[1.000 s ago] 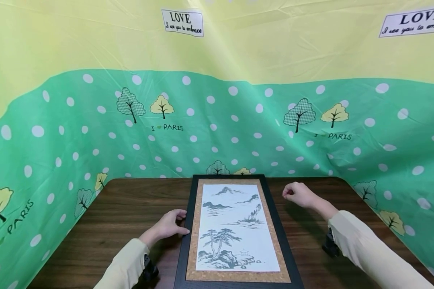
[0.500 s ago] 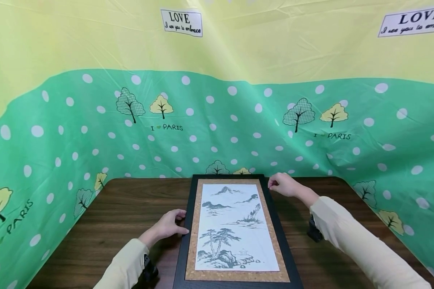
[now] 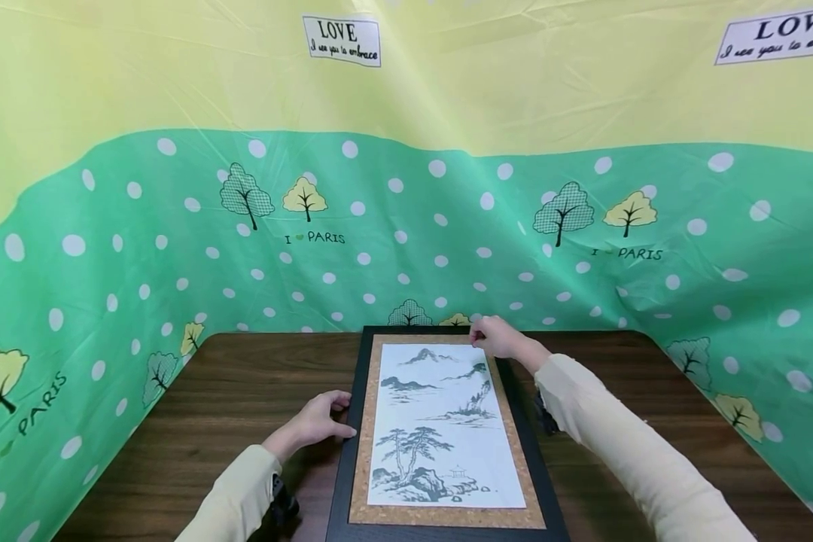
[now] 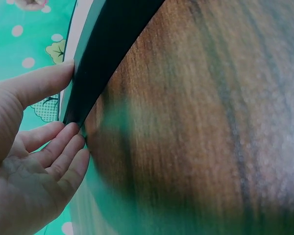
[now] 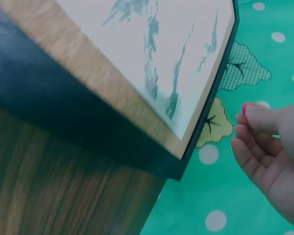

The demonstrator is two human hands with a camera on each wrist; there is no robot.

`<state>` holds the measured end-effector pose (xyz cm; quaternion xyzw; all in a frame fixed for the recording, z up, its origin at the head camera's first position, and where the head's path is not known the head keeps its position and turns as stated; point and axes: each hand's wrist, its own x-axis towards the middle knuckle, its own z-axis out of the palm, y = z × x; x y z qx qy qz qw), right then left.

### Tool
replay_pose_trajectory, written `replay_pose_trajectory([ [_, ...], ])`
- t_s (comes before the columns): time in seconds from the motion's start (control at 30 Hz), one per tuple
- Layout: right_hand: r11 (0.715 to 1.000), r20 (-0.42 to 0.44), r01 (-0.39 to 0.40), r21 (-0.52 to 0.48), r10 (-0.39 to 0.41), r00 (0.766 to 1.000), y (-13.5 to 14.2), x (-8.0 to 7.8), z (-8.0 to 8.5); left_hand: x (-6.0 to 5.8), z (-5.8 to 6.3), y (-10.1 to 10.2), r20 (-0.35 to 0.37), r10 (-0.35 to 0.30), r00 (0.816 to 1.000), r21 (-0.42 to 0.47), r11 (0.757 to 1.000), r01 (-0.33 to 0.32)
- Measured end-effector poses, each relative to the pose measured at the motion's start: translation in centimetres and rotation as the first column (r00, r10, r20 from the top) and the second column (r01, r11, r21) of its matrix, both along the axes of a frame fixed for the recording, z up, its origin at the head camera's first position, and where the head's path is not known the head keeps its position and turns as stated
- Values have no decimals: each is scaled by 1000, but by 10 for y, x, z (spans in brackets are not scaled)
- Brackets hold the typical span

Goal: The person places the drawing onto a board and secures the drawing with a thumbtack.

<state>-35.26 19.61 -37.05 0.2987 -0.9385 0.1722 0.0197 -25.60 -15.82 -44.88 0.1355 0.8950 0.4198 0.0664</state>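
A framed cork board (image 3: 447,516) with a black frame (image 3: 342,482) lies on the table. On its cork rests a white sheet of paper (image 3: 447,418) printed with an ink landscape of mountains, pines and rocks. My left hand (image 3: 315,420) touches the frame's left side; in the left wrist view its thumb and relaxed fingers (image 4: 63,147) meet the black edge. Over the board's far right corner is my right hand (image 3: 497,336), thumb and index finger pinching a small bright pink thing (image 5: 245,107), mostly hidden by the fingertips.
The dark wood-grain table (image 3: 244,391) extends on both sides of the board. Green and yellow printed cloth (image 3: 406,248) hangs behind and around the table. A black wrist device (image 3: 283,503) sits at my left sleeve, another (image 3: 545,414) at the right.
My right hand has moved left from beside the board to over its far right corner, still pinching. The left hand and the board have stayed in place.
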Motion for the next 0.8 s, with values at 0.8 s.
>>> replay_pose_trajectory([
  [0.8,986,90,125,-113,-115,989,-45,-24,-44,-1,-2,-5,-4,-33,999,25,999,34],
])
